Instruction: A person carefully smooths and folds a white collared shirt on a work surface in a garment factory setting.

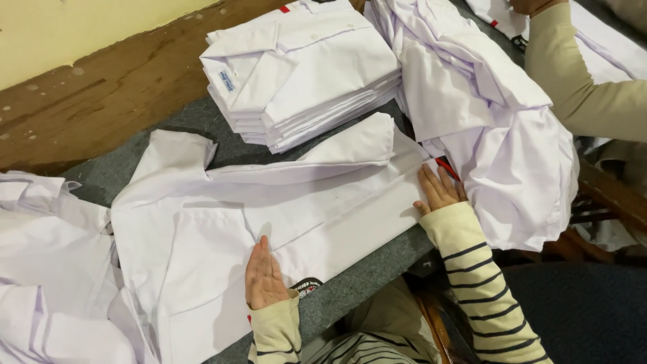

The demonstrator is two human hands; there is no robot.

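I've got both hands flat on the white shirt (283,209) spread across the grey table (367,273). My left hand (264,275) lies palm down on the shirt's near edge, fingers straight and held close together, pointing away from me toward the far wall; nothing is pinched, it only presses the cloth. My right hand (439,190) is also palm down, at the right end of the shirt, fingers slightly fanned and resting on the fabric right where it meets the loose heap of white shirts (499,135) (a red strip (447,168) shows just beyond my fingertips). Neither hand grips anything.

The shirt lies flat, its long axis running from lower left to upper right across the table. One sleeve (350,145) is folded over along the far edge, its cuff end toward the upper right. A dark round badge (306,286) peeks out at the near edge beside my left wrist.

Just behind the shirt sits a neat stack of folded white shirts (303,71). More crumpled white cloth (47,269) lies on my left. At the top right, another person's beige sleeve (579,81) reaches over the heap.
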